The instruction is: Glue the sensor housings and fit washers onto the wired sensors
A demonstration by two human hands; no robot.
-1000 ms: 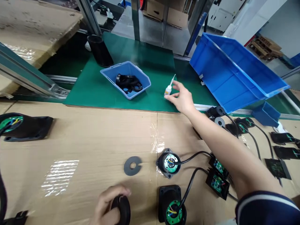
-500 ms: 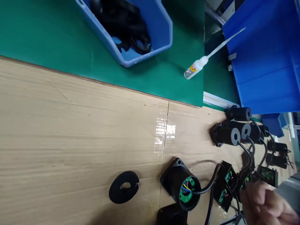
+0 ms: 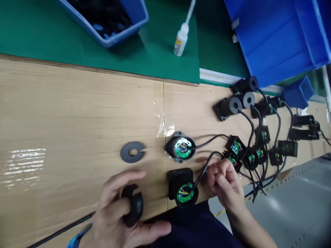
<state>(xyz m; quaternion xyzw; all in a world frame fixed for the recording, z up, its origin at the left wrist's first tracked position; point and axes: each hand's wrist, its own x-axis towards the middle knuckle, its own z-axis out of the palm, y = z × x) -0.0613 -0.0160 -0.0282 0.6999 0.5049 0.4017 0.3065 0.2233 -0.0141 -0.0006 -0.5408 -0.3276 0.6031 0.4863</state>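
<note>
Holds a black ring (image 3: 137, 207) above the near part of the brown tabletop (image 3: 77, 103), against a bent finger of the left hand (image 3: 113, 213), with thumb and forefinger spread wide around it; cannot tell of any finger passing through the hole. Wears a blue band (image 3: 78, 237) at the left wrist, near a black cord (image 3: 62, 227) lying on the tabletop. Has a grey disc (image 3: 125, 154) lying flat just beyond the left fingertips, slotted on its right side. Has a black housing (image 3: 181, 188) between both hands, with green board and coloured wires showing in the open end. Has the right hand (image 3: 224, 182) just beside the black cable (image 3: 205, 167) of that housing, fingers curled in toward the thumb; cannot tell of anything pinched there, nor of thumb and fingertips meeting. Shows a second housing (image 3: 181, 148) just beyond the first, also open, and small circuit boxes (image 3: 236, 148) to the right. Shows, farther off, disc-capped housings (image 3: 229, 106). On the green mat (image 3: 160, 55), shows a white bottle (image 3: 181, 40) standing upright, with a blue bin (image 3: 113, 39) of black parts to its left and a large blue crate (image 3: 276, 34) to its right.
</note>
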